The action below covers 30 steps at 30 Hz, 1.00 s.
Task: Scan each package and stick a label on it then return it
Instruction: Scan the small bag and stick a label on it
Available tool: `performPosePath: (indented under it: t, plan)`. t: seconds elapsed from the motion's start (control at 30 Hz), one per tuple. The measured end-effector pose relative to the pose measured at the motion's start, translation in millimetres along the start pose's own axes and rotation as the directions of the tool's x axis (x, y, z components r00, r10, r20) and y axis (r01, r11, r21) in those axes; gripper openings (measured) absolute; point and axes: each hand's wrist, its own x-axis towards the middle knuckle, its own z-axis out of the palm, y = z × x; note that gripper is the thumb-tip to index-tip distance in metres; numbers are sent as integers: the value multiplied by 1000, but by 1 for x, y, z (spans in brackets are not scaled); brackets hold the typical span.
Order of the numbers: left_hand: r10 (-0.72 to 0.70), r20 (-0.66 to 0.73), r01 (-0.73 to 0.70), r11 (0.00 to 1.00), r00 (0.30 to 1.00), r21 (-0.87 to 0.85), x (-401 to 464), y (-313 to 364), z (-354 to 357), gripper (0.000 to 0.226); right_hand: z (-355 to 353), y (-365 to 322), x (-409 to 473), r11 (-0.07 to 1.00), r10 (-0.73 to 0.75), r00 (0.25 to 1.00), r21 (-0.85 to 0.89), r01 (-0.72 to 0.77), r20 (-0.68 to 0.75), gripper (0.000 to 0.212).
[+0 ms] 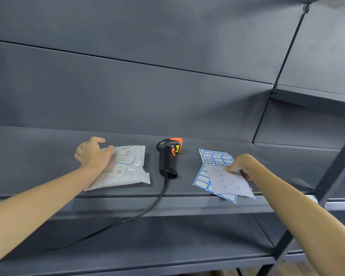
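I have both bare forearms stretched forward, my left hand (93, 153) lying palm down with its fingers loosely spread, my right hand (239, 166) bent down at the wrist, fingertips pinched together.

The shelf (48, 148) is matt grey metal. The package (126, 170) is glossy plastic film, the scanner (167, 156) smooth black-and-orange plastic, the label sheets (223, 176) paper.
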Motion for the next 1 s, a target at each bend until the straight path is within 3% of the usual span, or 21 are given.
performPosePath:
  t: [0.27, 0.33, 0.5, 0.6, 0.67, 0.77, 0.87, 1.0]
  plan:
    - [35, 39, -35, 999, 999, -1, -8, 8, 0, 38, -4, 10, 5, 990, 53, 994, 126, -65, 95, 39]
    - [56, 71, -54, 998, 996, -25, -9, 9, -1, 38, -6, 11, 6, 980, 47, 994, 190, -65, 98, 48]
    - [115, 129, -102, 990, 985, -98, -11, 11, -2, 37, -9, 5, 5, 992, 56, 989, 123, -39, -133, 75]
    - [133, 139, -114, 984, 981, -140, -11, 11, -4, 37, -15, 3, 0, 988, 34, 961, 154, 9, -274, 63]
    - [142, 134, -116, 976, 981, -185, -11, 10, -5, 37, -25, -1, -5, 958, -25, 952, 263, 110, -305, 46]
    - [143, 96, -109, 949, 985, -295, -12, 12, -9, 34, -43, -16, -25, 767, -158, 895, 520, 377, -416, 40]
    - [145, 94, -94, 905, 985, -416, -17, 20, -10, 31, -51, -44, -59, 490, -312, 789, 622, 611, -529, 34]
    - [126, 263, 79, 757, 957, -649, -26, 44, -15, 35, -39, -91, -103, 67, -521, 702, 797, 601, -485, 27]
